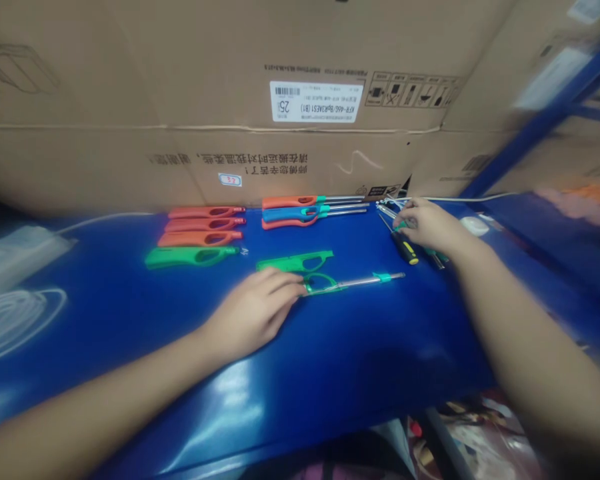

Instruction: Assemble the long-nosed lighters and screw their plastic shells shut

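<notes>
My left hand (263, 307) is closed around the handle end of an opened green gas lighter (325, 285), pressing it on the blue table. Its metal tube (363, 282) points right and carries a teal collar. Just behind lies a loose green lighter shell half (300, 261). Over at the right, my right hand (425, 223) pinches into a small pile of metal lighter tubes (387, 210) with teal parts. What exactly the fingertips hold is hidden. Beside them lies a black and yellow screwdriver (405, 249).
Red-orange lighter bodies (200, 238) and a green one (190, 256) lie in a row at left. Lighters with tubes (290, 213) rest against a big cardboard box (180, 80) at the back. Clear tubing (20, 323) is coiled at far left; a blue post (540, 120) stands right.
</notes>
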{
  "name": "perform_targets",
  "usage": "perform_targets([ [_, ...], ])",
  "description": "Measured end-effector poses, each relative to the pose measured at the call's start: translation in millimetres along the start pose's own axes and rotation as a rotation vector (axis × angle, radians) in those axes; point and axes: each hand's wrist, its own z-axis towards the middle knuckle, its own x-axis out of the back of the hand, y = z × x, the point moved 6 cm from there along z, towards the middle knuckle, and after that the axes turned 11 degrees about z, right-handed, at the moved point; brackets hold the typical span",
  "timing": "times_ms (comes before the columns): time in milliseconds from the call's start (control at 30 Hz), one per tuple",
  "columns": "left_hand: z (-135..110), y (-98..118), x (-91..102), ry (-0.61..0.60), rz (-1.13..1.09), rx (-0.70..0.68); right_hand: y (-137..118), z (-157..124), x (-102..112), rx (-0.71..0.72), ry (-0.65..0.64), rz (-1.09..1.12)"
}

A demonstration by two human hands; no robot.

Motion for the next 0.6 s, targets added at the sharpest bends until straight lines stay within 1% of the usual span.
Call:
perform_targets([
  [67,0.6,0.6,0.5,-0.012,-0.009,-0.003,-2.9,0.5,4.3,0.037,0.067,0.044],
  [133,1.1,0.9,1.1,-0.024,-0.023,-0.001,-9.7,0.4,11.8,0.056,0.167,0.141],
  [200,1.3,0.3,1.3,-0.035,-0.032,0.012,-20.1,-0.8,19.0,0.045,0.278,0.331],
  [233,1.2,0.0,1.1,-0.041,-0.035,0.02,-25.8,-1.7,20.2,0.014,0.315,0.466],
  [267,1.1,-0.3,1.0,-0.044,-0.04,0.026,-32.1,-2.7,18.2,-0.032,0.322,0.632],
  [300,1.0,-0.5,0.9,-0.047,-0.046,0.031,-41.1,-3.6,13.7,-0.061,0.297,0.815],
  [333,0.9,-0.8,0.9,-0.049,-0.055,0.036,-53.0,-4.7,7.3,-0.073,0.237,0.971],
  [400,0.8,-1.1,0.7,-0.052,-0.073,0.043,-80.3,-8.6,-5.3,-0.072,0.097,1.165],
  [433,0.9,-1.2,0.7,-0.053,-0.08,0.044,-92.9,-11.2,-10.6,-0.07,0.039,1.22],
  [500,1.1,-1.1,0.5,-0.056,-0.091,0.041,-112.9,-16.7,-23.1,-0.113,-0.102,1.242],
  [600,1.1,-1.2,-0.2,-0.055,-0.101,0.034,-123.8,-23.2,-37.7,-0.267,-0.227,1.272],
])
